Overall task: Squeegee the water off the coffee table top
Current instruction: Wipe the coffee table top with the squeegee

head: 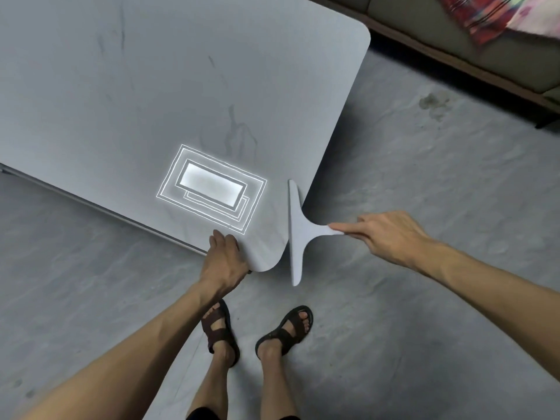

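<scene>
The grey coffee table top [151, 101] fills the upper left, with faint streaks and a bright reflection of a ceiling light near its front corner. A pale grey T-shaped squeegee [298, 234] has its blade along the table's right edge at the near corner, mostly past the edge and over the floor. My right hand [385, 234] grips the squeegee's handle, forefinger stretched along it. My left hand [224, 256] grips the table's near edge just left of the rounded corner.
Grey concrete floor [409, 177] surrounds the table, with a dark stain at the right. A sofa [454, 40] with a patterned cloth [491, 16] stands at the top right. My feet in dark sandals [257, 331] stand just below the table corner.
</scene>
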Action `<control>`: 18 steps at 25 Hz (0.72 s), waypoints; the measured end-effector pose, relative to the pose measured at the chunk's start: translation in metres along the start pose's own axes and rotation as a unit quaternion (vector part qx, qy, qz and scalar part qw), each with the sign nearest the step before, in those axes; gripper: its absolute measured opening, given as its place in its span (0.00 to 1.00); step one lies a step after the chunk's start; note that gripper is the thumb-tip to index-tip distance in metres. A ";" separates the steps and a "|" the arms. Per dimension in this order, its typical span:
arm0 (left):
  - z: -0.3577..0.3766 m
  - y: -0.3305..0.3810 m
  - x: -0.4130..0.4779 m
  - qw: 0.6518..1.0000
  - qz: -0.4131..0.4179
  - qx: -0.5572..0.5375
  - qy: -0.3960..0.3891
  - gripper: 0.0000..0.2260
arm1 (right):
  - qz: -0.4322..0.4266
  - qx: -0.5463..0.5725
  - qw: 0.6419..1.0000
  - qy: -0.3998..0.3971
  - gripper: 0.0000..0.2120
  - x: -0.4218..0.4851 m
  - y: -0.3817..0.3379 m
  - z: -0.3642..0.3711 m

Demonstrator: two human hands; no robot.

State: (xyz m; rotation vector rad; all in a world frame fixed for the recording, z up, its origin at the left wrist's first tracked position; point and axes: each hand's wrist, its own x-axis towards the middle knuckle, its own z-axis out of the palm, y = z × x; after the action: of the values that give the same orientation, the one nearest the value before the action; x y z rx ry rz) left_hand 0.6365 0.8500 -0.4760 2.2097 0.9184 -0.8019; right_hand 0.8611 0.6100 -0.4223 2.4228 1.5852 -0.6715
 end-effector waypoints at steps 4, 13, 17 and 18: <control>-0.005 0.008 0.007 0.998 -0.030 0.009 -0.050 0.19 | 0.040 -0.043 0.998 0.005 0.18 -0.021 0.041 -0.022; -0.014 -0.018 -0.008 0.967 -0.063 -0.132 0.207 0.07 | -0.163 -0.042 0.985 -0.038 0.20 0.072 -0.084 -0.034; -0.013 -0.019 0.003 0.980 -0.036 -0.154 0.123 0.07 | -0.137 -0.030 0.990 -0.018 0.19 0.092 -0.077 -0.032; -0.011 -0.018 0.006 0.984 -0.023 -0.146 0.103 0.09 | -0.117 -0.027 0.993 -0.013 0.19 0.089 -0.062 -0.034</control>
State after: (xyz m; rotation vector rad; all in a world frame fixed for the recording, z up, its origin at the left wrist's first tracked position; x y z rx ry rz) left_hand 0.6295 0.8703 -0.4785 2.0441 1.1129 -0.4297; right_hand 0.8445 0.7222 -0.4270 2.2022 1.8714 -0.6843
